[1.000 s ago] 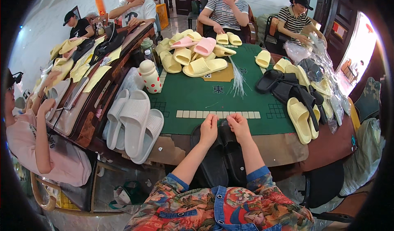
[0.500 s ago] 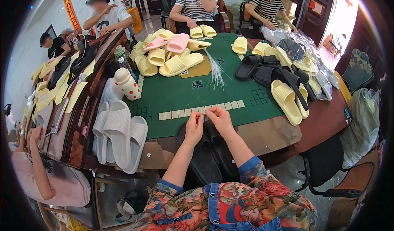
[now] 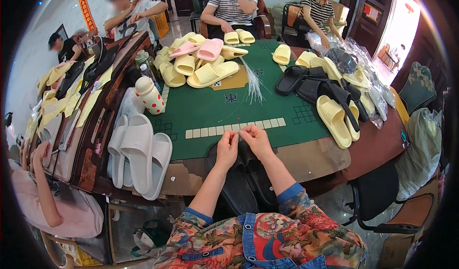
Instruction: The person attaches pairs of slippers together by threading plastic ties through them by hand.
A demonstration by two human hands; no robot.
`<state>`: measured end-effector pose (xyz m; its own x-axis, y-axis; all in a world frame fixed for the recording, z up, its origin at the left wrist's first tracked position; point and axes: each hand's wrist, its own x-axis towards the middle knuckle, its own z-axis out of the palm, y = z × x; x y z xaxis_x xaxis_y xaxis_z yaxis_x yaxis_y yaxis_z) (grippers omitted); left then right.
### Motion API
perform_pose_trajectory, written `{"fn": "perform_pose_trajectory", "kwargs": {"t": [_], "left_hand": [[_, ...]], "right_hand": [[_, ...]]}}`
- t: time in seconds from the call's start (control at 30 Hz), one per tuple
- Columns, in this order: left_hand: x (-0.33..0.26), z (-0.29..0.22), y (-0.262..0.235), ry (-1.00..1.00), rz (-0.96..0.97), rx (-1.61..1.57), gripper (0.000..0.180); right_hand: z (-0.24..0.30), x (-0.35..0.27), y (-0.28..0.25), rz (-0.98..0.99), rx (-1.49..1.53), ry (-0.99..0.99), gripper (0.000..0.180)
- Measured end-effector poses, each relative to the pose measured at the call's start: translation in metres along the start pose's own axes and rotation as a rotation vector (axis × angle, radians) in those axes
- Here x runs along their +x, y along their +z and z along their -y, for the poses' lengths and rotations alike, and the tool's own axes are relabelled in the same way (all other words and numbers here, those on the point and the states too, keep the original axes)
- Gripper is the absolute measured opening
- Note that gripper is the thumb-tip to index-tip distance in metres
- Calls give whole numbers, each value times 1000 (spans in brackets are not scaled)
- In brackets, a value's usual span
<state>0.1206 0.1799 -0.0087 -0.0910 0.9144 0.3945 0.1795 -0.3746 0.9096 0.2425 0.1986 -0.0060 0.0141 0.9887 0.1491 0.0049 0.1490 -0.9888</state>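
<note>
My left hand (image 3: 227,147) and my right hand (image 3: 256,140) meet at the fingertips above the table's near edge, each closed in a pinch. Whatever lies between the fingertips is too small to make out. Beneath my wrists rests a pair of black slippers (image 3: 236,188), partly covered by my hands and forearms. Just beyond my fingers, a row of pale printed rectangles (image 3: 204,132) crosses the green table mat (image 3: 191,111). A bundle of thin white plastic strands (image 3: 252,85) lies farther off, with a few loose strands trailing toward me.
Yellow slippers (image 3: 213,75) and pink slippers (image 3: 210,49) are heaped at the back left. Grey slippers (image 3: 137,149) and a dotted bottle (image 3: 149,95) stand at left. Black slippers (image 3: 290,79), yellow slippers (image 3: 333,121) and plastic bags fill the right. Several people sit around.
My hands keep their pinch, almost unmoved. The view has shifted slightly. Across the table at far left, a person's arms have changed position; the striped-shirt person at far right has moved their hands.
</note>
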Motion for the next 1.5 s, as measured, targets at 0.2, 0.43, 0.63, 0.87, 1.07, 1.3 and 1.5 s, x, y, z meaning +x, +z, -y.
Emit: {"fn": "perform_pose_trajectory", "kwargs": {"t": [0.2, 0.43, 0.63, 0.87, 1.07, 1.3, 1.5], "left_hand": [[-1, 2, -3, -15, 14, 26, 16], [1, 3, -2, -16, 39, 9, 15], [1, 5, -1, -32, 48, -3, 14], [0, 2, -2, -14, 39, 29, 14], [1, -2, 2, 376, -75, 320, 24], [0, -26, -3, 159, 541, 470, 67], [-2, -26, -3, 186, 536, 429, 61]], "right_hand": [[8, -5, 3, -76, -9, -17, 16], [9, -4, 2, 38, -83, -26, 14], [0, -2, 1, -5, 23, -33, 15], [6, -6, 3, -35, -24, -47, 16], [3, -5, 5, -15, 34, -54, 11], [32, 2, -46, -335, 626, -82, 11], [112, -49, -164, -973, 317, -540, 13]]}}
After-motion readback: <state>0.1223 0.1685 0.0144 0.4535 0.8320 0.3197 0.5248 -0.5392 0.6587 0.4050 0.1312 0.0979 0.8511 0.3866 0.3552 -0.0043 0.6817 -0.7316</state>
